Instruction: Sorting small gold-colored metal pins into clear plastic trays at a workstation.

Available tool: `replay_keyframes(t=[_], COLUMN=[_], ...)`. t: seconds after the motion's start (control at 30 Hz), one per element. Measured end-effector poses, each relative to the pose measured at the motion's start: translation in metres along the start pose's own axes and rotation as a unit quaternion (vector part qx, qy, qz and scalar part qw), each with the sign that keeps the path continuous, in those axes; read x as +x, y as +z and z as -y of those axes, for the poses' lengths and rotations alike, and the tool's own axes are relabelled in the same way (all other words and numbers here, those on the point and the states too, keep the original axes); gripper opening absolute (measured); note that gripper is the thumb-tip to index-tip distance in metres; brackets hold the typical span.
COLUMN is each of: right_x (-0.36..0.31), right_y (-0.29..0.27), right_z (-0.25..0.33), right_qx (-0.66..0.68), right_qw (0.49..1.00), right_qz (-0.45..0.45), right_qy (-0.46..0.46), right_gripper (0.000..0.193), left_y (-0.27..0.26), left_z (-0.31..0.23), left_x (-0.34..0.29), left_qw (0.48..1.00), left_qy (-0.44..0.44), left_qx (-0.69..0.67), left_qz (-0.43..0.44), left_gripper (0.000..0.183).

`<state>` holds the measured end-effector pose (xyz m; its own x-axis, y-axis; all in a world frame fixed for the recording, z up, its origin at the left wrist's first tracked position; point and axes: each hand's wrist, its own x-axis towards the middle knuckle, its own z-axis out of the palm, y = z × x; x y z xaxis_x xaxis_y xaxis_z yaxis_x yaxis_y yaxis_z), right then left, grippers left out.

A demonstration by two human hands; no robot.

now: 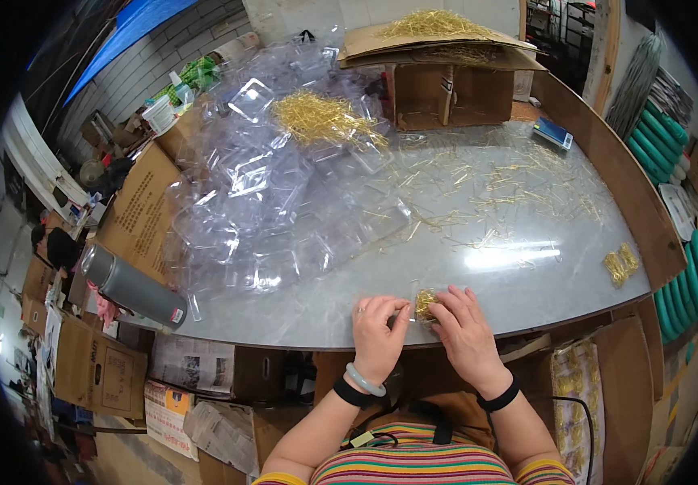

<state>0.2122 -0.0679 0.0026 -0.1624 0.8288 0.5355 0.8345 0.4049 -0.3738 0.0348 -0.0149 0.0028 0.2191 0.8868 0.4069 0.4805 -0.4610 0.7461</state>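
At the table's near edge, a small bundle of thin gold wire pieces (425, 305) lies between my two hands, with what looks like clear plastic around it. My left hand (378, 333) is just left of the bundle, its thumb and fingertips pinched together; whatever they hold is too small to make out. From the right, my right hand (468, 333) reaches in with its fingers stretched out and slightly apart, the fingertips touching the bundle's side. Two similar gold bundles (621, 264) rest by the table's right edge.
Clear plastic boxes (244, 202) pile high on the left, with a heap of gold wire (324, 117) on top. Loose gold wires scatter over the grey table (349, 303). A cardboard box (421, 97) stands at the back, a blue box (552, 133) right, a grey flask (134, 287) left.
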Motion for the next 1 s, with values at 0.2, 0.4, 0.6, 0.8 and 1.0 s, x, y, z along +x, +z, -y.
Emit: replay_keyframes(t=[0.2, 0.4, 0.6, 0.8, 1.0], right_x=[-0.001, 0.002, 0.003, 0.009, 0.006], right_y=[0.001, -0.012, -0.003, -0.004, 0.011], right_z=[0.001, -0.002, -0.007, 0.0, -0.005], right_qx=[0.059, 0.166, 0.054, 0.135, 0.346], right_qw=[0.997, 0.983, 0.991, 0.97, 0.877], right_qz=[-0.022, -0.05, -0.112, -0.151, -0.195], right_qy=[0.035, 0.059, 0.047, 0.138, 0.27], right_gripper=[0.052, 0.053, 0.027, 0.017, 0.015], left_y=[0.008, 0.012, 0.014, 0.003, 0.011], left_z=[-0.011, 0.002, 0.005, 0.002, 0.009], left_x=[-0.001, -0.001, 0.003, 0.017, 0.015], left_qw=[0.988, 0.98, 0.984, 0.961, 0.966], left_qy=[0.151, 0.181, 0.147, 0.197, 0.183], left_qx=[0.038, 0.045, 0.013, 0.092, 0.068], left_qz=[0.006, 0.067, 0.103, 0.172, 0.167], left_gripper=[0.023, 0.039, 0.054, 0.071, 0.061])
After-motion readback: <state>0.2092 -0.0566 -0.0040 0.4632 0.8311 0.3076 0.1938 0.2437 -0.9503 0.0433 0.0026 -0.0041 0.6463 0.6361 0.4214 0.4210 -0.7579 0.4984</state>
